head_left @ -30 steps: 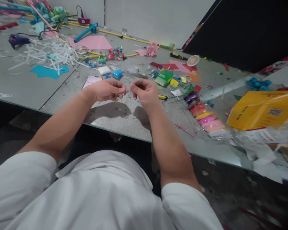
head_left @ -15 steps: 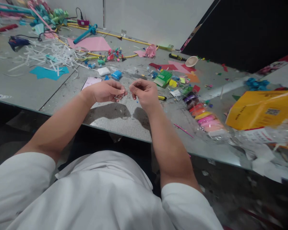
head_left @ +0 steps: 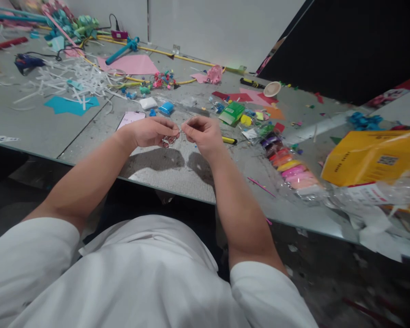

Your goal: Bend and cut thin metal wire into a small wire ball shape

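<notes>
My left hand [head_left: 156, 130] is closed in a pinch on a small silvery wire-like piece [head_left: 168, 141] with loops, which hangs below its fingertips. Close beside it, my right hand [head_left: 204, 133] has thumb and forefinger pressed together at the near end of that piece; whatever sits between them is too small to make out. Both hands are just above the grey table [head_left: 164, 175]. Behind my left wrist lies a phone [head_left: 131, 118] with a lit screen. A blue packet [head_left: 166, 108] and a white packet [head_left: 148, 103] are beyond my hands.
A yellow-and-black cutter [head_left: 229, 140] lies right of my right hand. Farther right are a row of coloured clay packs [head_left: 290, 166] and a yellow bag [head_left: 372, 157]. White paper strips [head_left: 78, 75], blue paper [head_left: 70, 105] and a green box [head_left: 232, 112] are spread behind.
My right hand has shifted slightly left and down, bringing its fingertips closer to my left. The left hand stays almost in place, still pinching the wire-like piece.
</notes>
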Motion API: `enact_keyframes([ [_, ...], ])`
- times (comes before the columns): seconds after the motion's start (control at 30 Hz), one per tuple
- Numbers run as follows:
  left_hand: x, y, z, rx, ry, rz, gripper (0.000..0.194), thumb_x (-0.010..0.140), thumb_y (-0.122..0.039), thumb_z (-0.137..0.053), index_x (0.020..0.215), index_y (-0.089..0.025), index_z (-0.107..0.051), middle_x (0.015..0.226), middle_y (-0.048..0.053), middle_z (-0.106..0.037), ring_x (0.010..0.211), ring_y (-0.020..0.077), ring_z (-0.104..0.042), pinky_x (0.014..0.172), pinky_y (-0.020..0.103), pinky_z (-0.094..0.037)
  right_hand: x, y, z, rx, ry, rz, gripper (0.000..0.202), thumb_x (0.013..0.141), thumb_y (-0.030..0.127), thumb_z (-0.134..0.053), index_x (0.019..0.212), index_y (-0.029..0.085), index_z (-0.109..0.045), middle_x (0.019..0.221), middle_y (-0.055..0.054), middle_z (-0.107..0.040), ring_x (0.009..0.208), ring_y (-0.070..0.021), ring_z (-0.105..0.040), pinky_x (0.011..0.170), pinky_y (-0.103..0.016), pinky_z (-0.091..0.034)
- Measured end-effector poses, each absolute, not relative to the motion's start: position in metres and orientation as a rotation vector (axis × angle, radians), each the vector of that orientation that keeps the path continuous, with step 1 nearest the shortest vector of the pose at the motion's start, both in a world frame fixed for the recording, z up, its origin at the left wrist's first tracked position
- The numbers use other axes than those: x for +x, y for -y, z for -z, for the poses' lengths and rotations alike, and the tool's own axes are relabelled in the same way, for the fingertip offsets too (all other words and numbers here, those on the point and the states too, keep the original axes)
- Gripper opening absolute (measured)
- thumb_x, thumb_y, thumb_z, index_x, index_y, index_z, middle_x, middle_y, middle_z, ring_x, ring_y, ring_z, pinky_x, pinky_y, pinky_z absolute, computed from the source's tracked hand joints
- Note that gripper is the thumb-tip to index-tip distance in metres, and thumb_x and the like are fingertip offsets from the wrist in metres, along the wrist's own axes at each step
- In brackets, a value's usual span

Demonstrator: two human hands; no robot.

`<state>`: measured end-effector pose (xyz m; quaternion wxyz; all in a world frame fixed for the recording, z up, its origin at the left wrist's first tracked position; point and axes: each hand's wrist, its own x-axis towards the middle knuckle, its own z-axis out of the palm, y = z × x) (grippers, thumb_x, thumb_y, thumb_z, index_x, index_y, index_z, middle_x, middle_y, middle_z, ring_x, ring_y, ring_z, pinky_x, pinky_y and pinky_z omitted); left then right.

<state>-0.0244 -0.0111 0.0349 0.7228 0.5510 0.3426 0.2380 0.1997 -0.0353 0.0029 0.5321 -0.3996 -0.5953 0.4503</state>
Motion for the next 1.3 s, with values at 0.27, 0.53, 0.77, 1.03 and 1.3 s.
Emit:
enact_keyframes([
  [0.27, -0.025, 0.003, -0.027, 1.207, -0.771, -0.566, 0.020, 0.102, -0.008, -0.094, 0.087, -0.015, -0.083, 0.084, 0.004, -0.074, 0.072, 0.0131, -0.070, 0.066, 0.022, -0.055, 0.204, 0.035, -0.004, -0.986, 1.349, -0.919, 0.070, 0.065, 0.081, -0.121, 0.082, 0.028, -0.079, 0.065, 0.008, -0.062, 0.062, -0.0125, -0.049, 0.060, -0.032, -0.049],
  [0.53, -0.026, -0.004, -0.021, 1.302, -0.767, -0.521, 0.023, 0.097, -0.011, -0.101, 0.081, -0.015, -0.086, 0.078, 0.004, -0.071, 0.066, 0.0120, -0.066, 0.064, 0.022, -0.055, 0.224, 0.030, -0.008, -1.097, 1.496, -0.840, 0.043, 0.071, 0.043, -0.122, 0.082, 0.028, -0.083, 0.079, 0.001, -0.080, 0.077, -0.0190, -0.067, 0.074, -0.038, -0.061],
  [0.77, -0.027, -0.001, -0.021, 1.417, -0.756, -0.432, 0.036, 0.106, -0.014, -0.096, 0.074, -0.016, -0.080, 0.073, 0.003, -0.066, 0.065, 0.0122, -0.062, 0.064, 0.025, -0.050, 0.228, 0.025, -0.002, -1.129, 1.535, -0.818, 0.033, 0.077, 0.015, -0.112, 0.075, 0.027, -0.081, 0.073, 0.001, -0.079, 0.071, -0.0181, -0.066, 0.070, -0.038, -0.057],
  [1.03, -0.026, 0.002, -0.022, 1.412, -0.829, -0.464, 0.037, 0.112, -0.014, -0.095, 0.079, -0.015, -0.079, 0.074, 0.003, -0.066, 0.066, 0.0120, -0.060, 0.064, 0.024, -0.047, 0.224, 0.022, 0.002, -1.111, 1.456, -0.865, 0.032, 0.080, 0.015, -0.109, 0.075, 0.027, -0.080, 0.075, 0.000, -0.081, 0.074, -0.0194, -0.072, 0.078, -0.040, -0.065],
  [1.3, -0.025, 0.001, -0.025, 1.361, -0.840, -0.524, 0.019, 0.109, -0.002, -0.093, 0.095, -0.013, -0.086, 0.081, 0.003, -0.074, 0.064, 0.0095, -0.062, 0.067, 0.022, -0.050, 0.224, 0.020, 0.005, -1.065, 1.458, -0.884, 0.040, 0.077, 0.040, -0.120, 0.073, 0.030, -0.082, 0.074, 0.001, -0.081, 0.074, -0.0194, -0.075, 0.085, -0.044, -0.071],
])
